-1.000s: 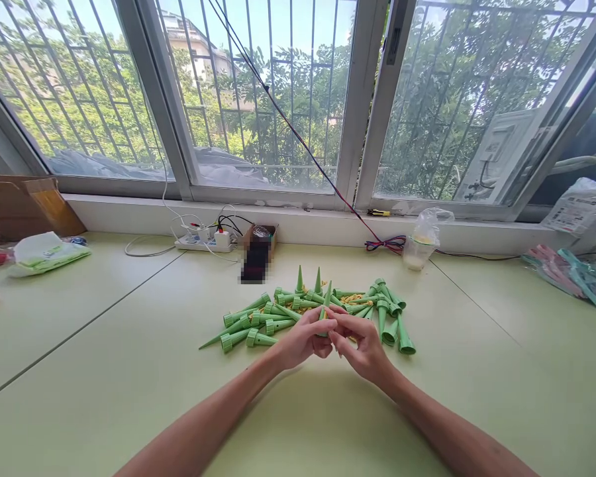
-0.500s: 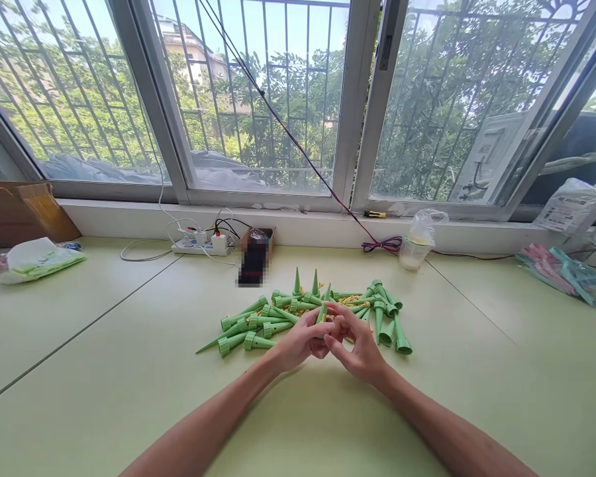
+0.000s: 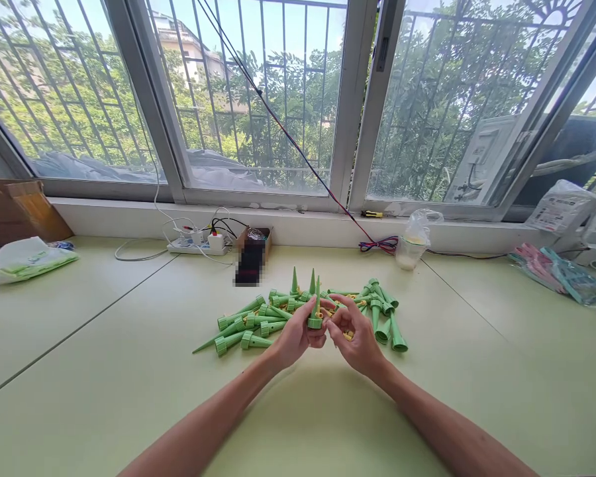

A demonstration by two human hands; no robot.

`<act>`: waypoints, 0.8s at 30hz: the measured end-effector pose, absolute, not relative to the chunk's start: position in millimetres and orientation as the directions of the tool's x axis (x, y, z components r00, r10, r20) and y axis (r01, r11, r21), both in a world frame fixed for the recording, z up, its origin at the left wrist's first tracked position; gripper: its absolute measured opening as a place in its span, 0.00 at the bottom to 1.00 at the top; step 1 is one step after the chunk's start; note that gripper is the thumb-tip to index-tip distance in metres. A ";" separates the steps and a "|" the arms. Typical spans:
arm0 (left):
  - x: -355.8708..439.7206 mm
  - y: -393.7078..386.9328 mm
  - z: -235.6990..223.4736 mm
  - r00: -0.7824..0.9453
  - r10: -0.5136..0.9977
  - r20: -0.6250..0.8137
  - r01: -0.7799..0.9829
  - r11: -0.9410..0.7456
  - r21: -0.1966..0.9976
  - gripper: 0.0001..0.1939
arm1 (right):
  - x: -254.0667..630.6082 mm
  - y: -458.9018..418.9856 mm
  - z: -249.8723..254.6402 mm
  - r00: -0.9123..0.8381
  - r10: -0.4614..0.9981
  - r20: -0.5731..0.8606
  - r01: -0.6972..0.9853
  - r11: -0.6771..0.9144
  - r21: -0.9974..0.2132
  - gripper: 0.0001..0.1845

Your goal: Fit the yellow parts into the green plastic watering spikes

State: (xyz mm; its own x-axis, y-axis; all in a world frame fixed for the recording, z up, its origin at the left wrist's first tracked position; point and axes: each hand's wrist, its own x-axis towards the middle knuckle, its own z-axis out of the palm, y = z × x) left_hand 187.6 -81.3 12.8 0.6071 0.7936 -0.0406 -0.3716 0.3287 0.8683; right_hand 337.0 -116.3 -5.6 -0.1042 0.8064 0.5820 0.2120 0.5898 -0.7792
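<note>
One green spike (image 3: pixel 316 318) is up off the table, point upward, ridged collar at the bottom, just on the near side of the pile, with a small yellow tap (image 3: pixel 320 315) showing against its side. The left hand (image 3: pixel 297 336) has it, thumb and fingers wrapped round it. And the right hand (image 3: pixel 358 339) is in close on the right, fingers curled, only a narrow gap between thumb and forefinger; whether those tips touch the spike, I cannot tell.

Just beyond, more spikes (image 3: pixel 251 322) lie scattered left and right, yellow pieces mixed in among them. Two upright spikes (image 3: pixel 295 281) stand at the far edge, points up, while at the right end several show their hollow mouths.

Farther out on the pale green table (image 3: pixel 298 424): a power strip (image 3: pixel 198 247) to the far left, a small box (image 3: pixel 264 237) beside it, then a clear cup (image 3: pixel 410 253) to the far right. A tissue pack (image 3: pixel 34 260) sits well left, plastic-wrapped goods (image 3: pixel 561 273) well right, and barred windows (image 3: pixel 258 112) stretch behind it all.
</note>
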 end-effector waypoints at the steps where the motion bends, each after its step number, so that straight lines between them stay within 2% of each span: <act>1: 187.6 -80.2 13.5 0.576 0.817 -0.028 -0.382 0.299 0.874 0.22 | 337.7 -114.5 -5.6 -0.067 0.811 0.581 0.230 0.579 -0.782 0.21; 6: 185.1 -73.0 13.6 0.445 0.894 0.049 -0.388 0.143 0.910 0.19 | 343.7 -106.7 -3.5 0.110 0.808 0.579 0.308 0.526 -0.793 0.15; 12: 185.7 -71.0 13.3 0.298 0.944 0.139 -0.329 -0.035 0.944 0.19 | 349.4 -102.8 -1.7 0.174 0.798 0.577 0.387 0.484 -0.785 0.10; 19: 189.6 -71.3 13.6 0.216 0.947 0.238 -0.202 -0.196 0.960 0.20 | 354.7 -97.1 -5.3 0.136 0.793 0.594 0.557 0.434 -0.708 0.08; 24: 188.3 -71.8 10.6 0.233 0.929 0.288 -0.094 -0.274 0.957 0.17 | 356.5 -95.5 -7.0 -0.001 0.776 0.630 0.624 0.493 -0.607 0.09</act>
